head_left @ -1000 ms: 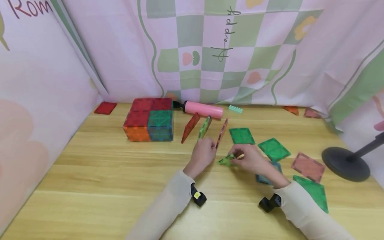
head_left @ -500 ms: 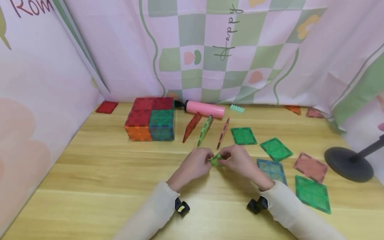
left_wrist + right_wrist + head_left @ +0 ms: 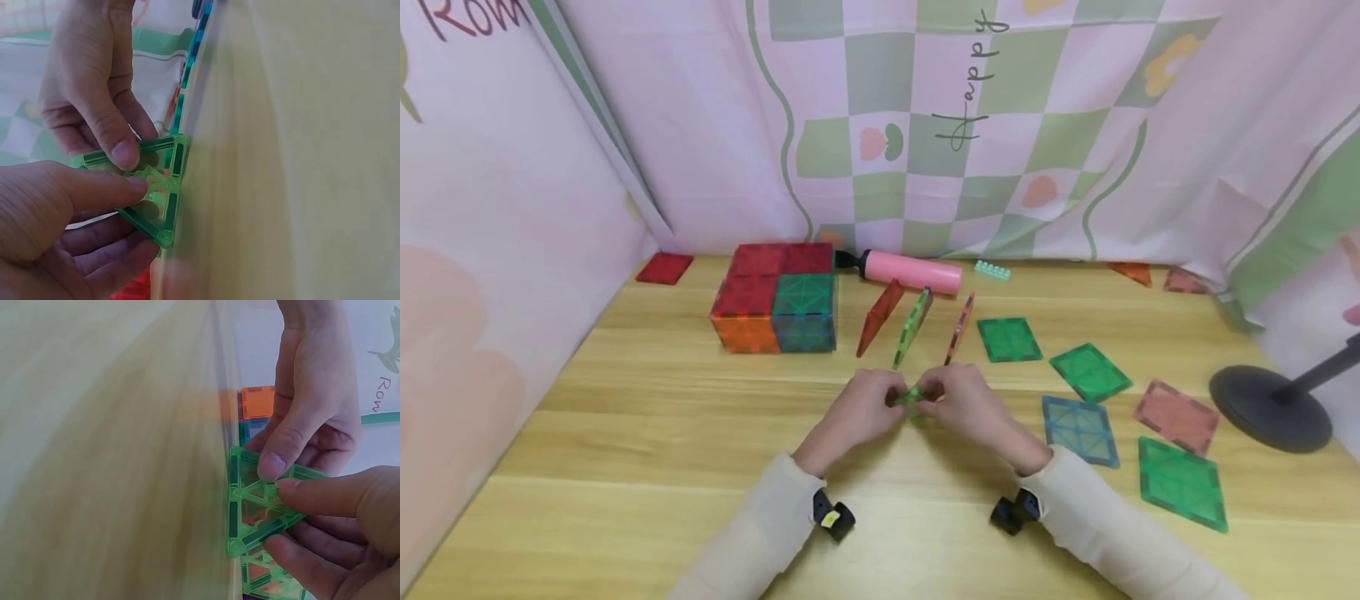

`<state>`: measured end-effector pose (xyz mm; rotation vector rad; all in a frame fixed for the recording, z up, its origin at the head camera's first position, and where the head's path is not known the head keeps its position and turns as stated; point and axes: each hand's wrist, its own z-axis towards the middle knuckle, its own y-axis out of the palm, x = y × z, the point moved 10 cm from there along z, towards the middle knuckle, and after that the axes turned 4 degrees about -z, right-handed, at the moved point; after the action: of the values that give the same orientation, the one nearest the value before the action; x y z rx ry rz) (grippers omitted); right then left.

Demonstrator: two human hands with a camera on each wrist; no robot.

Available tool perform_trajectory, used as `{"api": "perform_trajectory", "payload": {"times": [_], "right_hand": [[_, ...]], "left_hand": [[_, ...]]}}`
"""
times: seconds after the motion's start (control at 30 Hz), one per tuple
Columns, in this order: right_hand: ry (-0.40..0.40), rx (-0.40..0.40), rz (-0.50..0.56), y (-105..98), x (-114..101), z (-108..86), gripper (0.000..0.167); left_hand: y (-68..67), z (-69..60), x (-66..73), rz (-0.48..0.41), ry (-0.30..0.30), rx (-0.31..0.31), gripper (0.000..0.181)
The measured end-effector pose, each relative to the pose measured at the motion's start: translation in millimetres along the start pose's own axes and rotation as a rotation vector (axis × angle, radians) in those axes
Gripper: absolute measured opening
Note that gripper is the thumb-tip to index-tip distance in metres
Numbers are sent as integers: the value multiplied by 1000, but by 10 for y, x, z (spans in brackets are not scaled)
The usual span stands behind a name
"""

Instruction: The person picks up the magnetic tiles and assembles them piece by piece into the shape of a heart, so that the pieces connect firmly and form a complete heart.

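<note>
Both hands pinch a small light green triangular tile (image 3: 912, 398) (image 3: 170, 212) (image 3: 234, 506) between thumbs and fingers, low over the table. My left hand (image 3: 861, 404) (image 3: 56, 219) is on its left side, and my right hand (image 3: 966, 404) (image 3: 356, 519) on its right. The two thumb tips nearly meet over the tile's middle in both wrist views. Just beyond the hands, three tiles stand on edge: a red one (image 3: 878, 319), a light green one (image 3: 913, 327) and a pink one (image 3: 959, 327), whose near end lies close to my right hand.
A box of red, orange, green and blue tiles (image 3: 752, 292) stands at back left, beside a pink cylinder (image 3: 912, 272). Flat on the right lie green tiles (image 3: 1009, 339), a blue tile (image 3: 1080, 430) and a pink tile (image 3: 1177, 418), near a black round base (image 3: 1270, 410).
My right hand has brought the triangular tile leftward. My left hand has come away from the standing tiles, moved nearer and left, and now grips the triangle too.
</note>
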<state>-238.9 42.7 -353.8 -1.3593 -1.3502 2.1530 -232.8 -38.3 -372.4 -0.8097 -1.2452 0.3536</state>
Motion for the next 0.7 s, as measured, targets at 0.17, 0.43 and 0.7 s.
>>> {"api": "perform_trajectory", "payload": {"times": [0.17,0.43,0.7], "right_hand": [[14,-24,18,-55,60,-44,7],[92,19,-86,-540,423,-112,9],[212,40,-194,-1136,1153,-133,17]], "left_hand": [[-6,-2,3,-6,21,-10,4],[3,-4,-43,-4,-24,-26,3],[-88,-12,-107,55,-30,-19,7]]}}
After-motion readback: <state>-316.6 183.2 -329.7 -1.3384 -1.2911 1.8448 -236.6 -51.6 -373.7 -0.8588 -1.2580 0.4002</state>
